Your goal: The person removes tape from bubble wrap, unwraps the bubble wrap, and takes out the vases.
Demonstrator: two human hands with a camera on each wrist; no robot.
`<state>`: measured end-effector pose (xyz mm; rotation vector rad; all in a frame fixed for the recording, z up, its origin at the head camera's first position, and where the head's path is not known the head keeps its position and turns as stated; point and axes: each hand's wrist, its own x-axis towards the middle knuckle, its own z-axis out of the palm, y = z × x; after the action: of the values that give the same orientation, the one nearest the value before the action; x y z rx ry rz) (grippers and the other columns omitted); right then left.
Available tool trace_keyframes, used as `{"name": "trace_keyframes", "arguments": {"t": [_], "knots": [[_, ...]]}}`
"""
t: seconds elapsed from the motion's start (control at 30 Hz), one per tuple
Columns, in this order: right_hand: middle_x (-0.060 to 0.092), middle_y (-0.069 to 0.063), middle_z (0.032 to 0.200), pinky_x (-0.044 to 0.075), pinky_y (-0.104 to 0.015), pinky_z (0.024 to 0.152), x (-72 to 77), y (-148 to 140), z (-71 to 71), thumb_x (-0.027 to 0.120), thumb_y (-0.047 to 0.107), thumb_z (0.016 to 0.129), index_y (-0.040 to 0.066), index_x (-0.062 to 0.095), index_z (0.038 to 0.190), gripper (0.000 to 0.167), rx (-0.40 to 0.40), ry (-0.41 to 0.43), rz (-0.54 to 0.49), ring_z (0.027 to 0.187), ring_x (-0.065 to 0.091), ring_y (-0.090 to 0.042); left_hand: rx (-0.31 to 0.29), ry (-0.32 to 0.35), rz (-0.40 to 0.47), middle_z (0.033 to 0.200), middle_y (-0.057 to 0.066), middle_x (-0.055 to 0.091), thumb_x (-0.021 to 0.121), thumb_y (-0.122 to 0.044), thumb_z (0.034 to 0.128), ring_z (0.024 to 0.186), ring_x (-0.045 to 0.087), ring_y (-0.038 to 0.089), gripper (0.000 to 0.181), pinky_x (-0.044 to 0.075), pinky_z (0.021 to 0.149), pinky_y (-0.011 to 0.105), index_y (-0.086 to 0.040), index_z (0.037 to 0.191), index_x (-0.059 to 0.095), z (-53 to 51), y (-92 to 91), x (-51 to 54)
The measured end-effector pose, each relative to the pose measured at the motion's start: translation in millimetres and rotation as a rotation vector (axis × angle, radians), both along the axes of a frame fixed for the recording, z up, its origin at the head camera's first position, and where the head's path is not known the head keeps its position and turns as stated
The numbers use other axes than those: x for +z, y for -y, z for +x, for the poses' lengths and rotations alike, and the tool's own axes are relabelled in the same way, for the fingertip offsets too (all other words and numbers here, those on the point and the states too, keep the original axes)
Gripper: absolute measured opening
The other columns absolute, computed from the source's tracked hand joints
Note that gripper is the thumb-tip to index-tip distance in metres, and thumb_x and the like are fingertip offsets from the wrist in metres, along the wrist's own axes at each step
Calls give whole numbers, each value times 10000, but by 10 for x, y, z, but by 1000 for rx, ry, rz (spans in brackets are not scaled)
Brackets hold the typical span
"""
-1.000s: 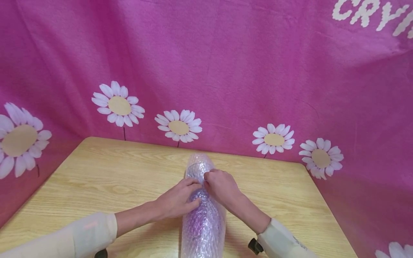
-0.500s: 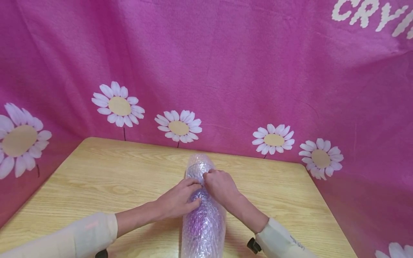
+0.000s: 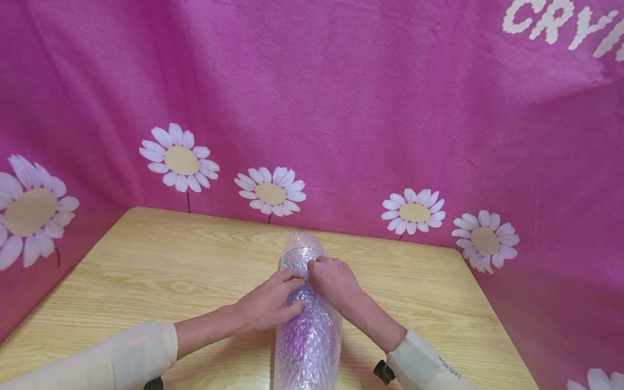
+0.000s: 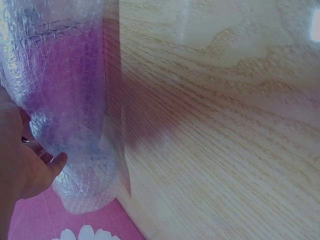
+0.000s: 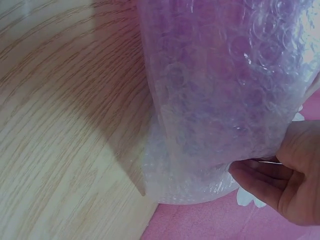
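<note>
Both hands are on the bubble-wrapped bundle (image 3: 312, 352), and it lies lengthways down the middle of the wooden table (image 3: 195, 260), purple glowing through the clear bubbles; its far tip sits near the table's back edge, its near end runs out of the head view; the left hand (image 3: 269, 304) comes in from the side, thumb and fingers parted, resting loosely over the upper surface; just beyond it, the right hand (image 3: 335, 280) has its fingers curled in tight, pinching the plastic, knuckles up, a slim gap between the two hands; in the right wrist view those fingertips press together at the wrap, near its end; cream sleeves (image 3: 143, 346) cover both forearms; behind it all hangs magenta cloth (image 3: 322, 108), printed with white flowers (image 3: 180, 161), white letters (image 3: 551, 21) up in the right corner.
</note>
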<state>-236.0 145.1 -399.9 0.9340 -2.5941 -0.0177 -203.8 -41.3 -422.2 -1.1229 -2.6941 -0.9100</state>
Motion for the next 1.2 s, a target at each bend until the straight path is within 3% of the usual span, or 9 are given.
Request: {"name": "trace_keyframes", "arguments": {"t": [0.33, 0.53, 0.8, 1.2], "knots": [[526, -11, 603, 484, -334, 445, -16, -35, -30, 708, 10, 790, 99, 586, 666, 196, 9, 78, -98, 503, 519, -178, -7, -8, 11, 1307, 165, 569, 638, -216, 931, 1230, 530, 294, 410, 429, 1073, 422, 33, 1256, 633, -5, -3, -12], [533, 15, 600, 490, -323, 478, -38, -74, -57, 709, -1, 766, 126, 604, 660, 196, 32, 77, -159, 530, 521, -155, -11, -5, 13, 1304, 157, 564, 635, -209, 934, 1229, 525, 288, 416, 429, 1072, 421, 30, 1274, 624, 7, -1, 2], [476, 64, 586, 445, -268, 476, -48, -95, -87, 681, -23, 748, 146, 598, 648, 214, 31, 128, -213, 536, 437, -99, -20, -17, 17, 1298, 159, 565, 630, -189, 943, 1217, 532, 288, 407, 438, 1062, 427, 48, 1273, 616, 12, -3, 4], [489, 75, 608, 455, -263, 513, -75, -112, -106, 678, -5, 803, 116, 677, 729, 142, 16, 165, -260, 568, 447, -94, -21, -18, 12, 1306, 172, 562, 619, -198, 945, 1227, 526, 302, 419, 433, 1067, 439, 57, 1277, 612, 1, -12, -7]]}}
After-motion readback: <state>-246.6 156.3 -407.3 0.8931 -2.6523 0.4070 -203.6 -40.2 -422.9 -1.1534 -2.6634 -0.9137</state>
